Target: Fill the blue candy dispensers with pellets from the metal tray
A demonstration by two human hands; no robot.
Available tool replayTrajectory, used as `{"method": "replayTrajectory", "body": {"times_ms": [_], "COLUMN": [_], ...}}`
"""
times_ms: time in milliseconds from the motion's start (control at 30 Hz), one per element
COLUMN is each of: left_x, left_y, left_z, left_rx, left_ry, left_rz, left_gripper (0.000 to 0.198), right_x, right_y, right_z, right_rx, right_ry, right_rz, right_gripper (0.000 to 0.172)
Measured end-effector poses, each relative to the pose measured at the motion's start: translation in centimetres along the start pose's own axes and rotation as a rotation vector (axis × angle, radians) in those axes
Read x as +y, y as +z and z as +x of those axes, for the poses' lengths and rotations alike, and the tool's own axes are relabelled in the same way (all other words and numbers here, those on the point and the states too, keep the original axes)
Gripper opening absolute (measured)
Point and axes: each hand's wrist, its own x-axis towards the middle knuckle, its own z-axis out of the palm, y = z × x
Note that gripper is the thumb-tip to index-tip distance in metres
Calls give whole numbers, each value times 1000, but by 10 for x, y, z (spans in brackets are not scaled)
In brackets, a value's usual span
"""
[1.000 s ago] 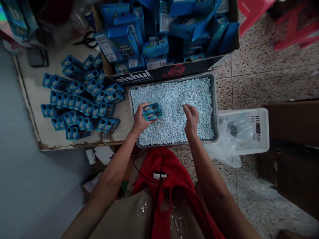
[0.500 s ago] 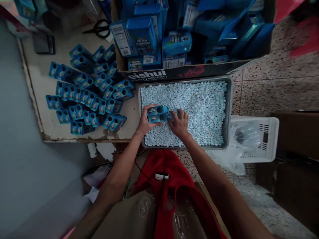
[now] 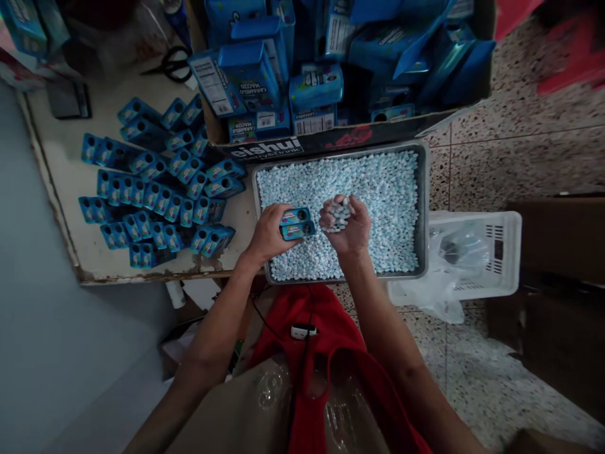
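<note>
My left hand [image 3: 270, 236] grips two small blue candy boxes [image 3: 297, 224], one above the other, with round dark holes in their printed faces. They are held over the left part of a metal tray [image 3: 423, 208] full of pale blue and white candies [image 3: 378, 183]. Palm up, my right hand [image 3: 352, 230] cups a heap of the candies [image 3: 338, 214] in curled fingers, just right of the boxes and apart from them. To the left, many similar blue boxes [image 3: 158, 197] stand in rows.
A large carton [image 3: 321, 139] of bigger blue boxes stands behind the tray. Black scissors [image 3: 174, 65] and a dark flat object [image 3: 69, 99] lie on the table [image 3: 66, 233]. Right of the tray is a white plastic basket [image 3: 513, 252] with clear plastic bags [image 3: 456, 252].
My right hand has turned from palm down in the candies to palm up, lifting a handful. My left hand still holds the two boxes, slightly lower and farther left. The whole view has shifted a little.
</note>
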Motion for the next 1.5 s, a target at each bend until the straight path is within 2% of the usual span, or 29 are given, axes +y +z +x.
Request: {"method": "replayTrajectory", "body": {"times_ms": [133,200,267,367,500,567,633,700,767,833,933,1033,1100,1200,1267,1333,1433,1500], "left_x": [14,19,23,27,25,20,12,6,1,-1,-1,-4,-8,-20,-30,-44,-67,-80], "left_y": [4,7,11,16,18,18,19,19,19,19,19,15,5,-21,-41,-54,-54,-45], "left_z": [10,14,18,22,23,21,18,14,10,7,2,-5,-13,-30,-44,-58,-70,-68], "left_rx": [-53,-67,-71,-94,-136,-130,-89,-7,55,44,62,137,195,375,490,572,641,671], "left_ry": [17,8,-5,2,75,99,101,74,54,82,96,-43,-150,-244,-284,-338,-443,-519], "left_rz": [64,81,103,112,45,-11,-68,-134,-207,-270,-331,-372,-377,-289,-162,-55,-11,0], "left_gripper": [78,79,78,71,71,73,73,76,77,75,72,78,81,83,83,80,78,77], "right_x": [16,26,32,28,12,6,2,0,-2,-2,0,2,4,2,-5,-20,-53,-77], "right_y": [28,31,29,28,36,33,19,-8,-39,-67,-93,-105,-107,-94,-70,-38,15,44], "right_z": [-9,-8,-4,6,9,8,7,11,14,12,-3,-21,-25,-21,-13,-1,30,60], "right_rx": [49,94,156,193,36,16,68,203,380,490,466,398,405,379,307,272,274,264], "right_ry": [-307,-407,-472,-465,-373,-374,-366,-345,-314,-278,-239,-259,-259,-325,-472,-642,-836,-878], "right_rz": [-223,-329,-324,-144,-24,-22,18,20,-114,-334,-604,-986,-1184,-1222,-1208,-1205,-1237,-1296], "right_gripper": [45,48,48,42,36,37,39,40,39,34,26,33,40,40,34,30,29,31]}}
